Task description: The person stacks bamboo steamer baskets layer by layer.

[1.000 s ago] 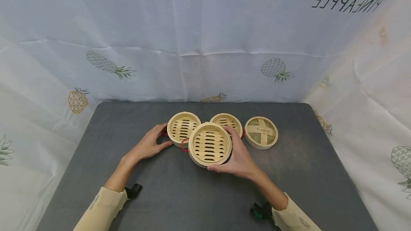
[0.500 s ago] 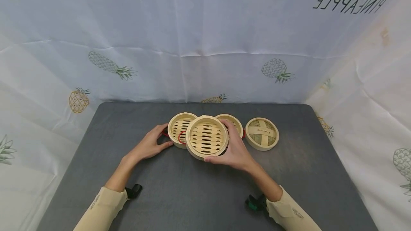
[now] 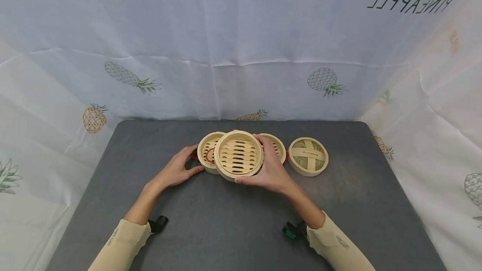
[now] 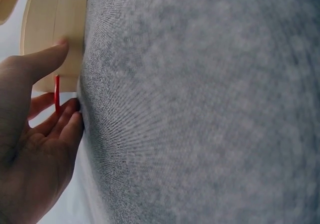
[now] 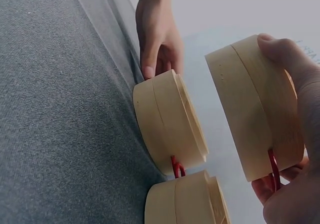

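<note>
The right hand point(image 3: 272, 174), its grip round the raised steamer point(image 3: 239, 156), has drifted farther over the left steamer point(image 3: 209, 142), which the left hand point(image 3: 179, 170) holds (nearer lined up, I'd say).

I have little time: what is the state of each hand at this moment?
Left hand: holding the leftmost steamer basket by its side.
Right hand: holding the raised steamer basket.
</note>
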The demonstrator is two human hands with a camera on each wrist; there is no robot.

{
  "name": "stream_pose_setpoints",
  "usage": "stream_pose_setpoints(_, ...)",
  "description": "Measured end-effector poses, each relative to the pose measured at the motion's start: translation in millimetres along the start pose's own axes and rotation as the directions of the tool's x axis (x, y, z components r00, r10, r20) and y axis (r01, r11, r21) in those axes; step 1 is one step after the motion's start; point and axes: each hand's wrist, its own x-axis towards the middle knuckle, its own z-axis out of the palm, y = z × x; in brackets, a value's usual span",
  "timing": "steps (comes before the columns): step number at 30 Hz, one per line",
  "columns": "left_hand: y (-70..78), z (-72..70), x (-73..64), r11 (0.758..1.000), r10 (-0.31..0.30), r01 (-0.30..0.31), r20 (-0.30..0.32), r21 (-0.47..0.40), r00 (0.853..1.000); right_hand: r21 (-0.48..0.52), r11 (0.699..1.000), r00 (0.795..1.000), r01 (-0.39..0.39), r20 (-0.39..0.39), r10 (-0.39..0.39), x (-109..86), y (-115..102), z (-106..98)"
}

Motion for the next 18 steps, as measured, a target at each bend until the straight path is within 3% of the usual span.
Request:
stream_pose_setpoints(3,12.9,-5.6,-0.6,1.000,-0.015,0.015,0.012,-0.011,1.000,0.000,1.000,1.000,0.007,0.001,-0.007,2.4,-0.9,1.3)
stream_pose_setpoints(10,5.2,-1.6,-0.7,1.000,0.004,-0.004,-0.012,0.004,1.000,-0.002,1.000,1.000,0.012,0.018,-0.012,9.4,-0.9,4.4)
stream_pose_setpoints(18,6.2,-4.0,-1.9,1.000,0.012,-0.012,0.011,-0.027,1.000,-0.021,1.000,0.999,0.011,0.033,-0.011,14.4,0.0,7.9)
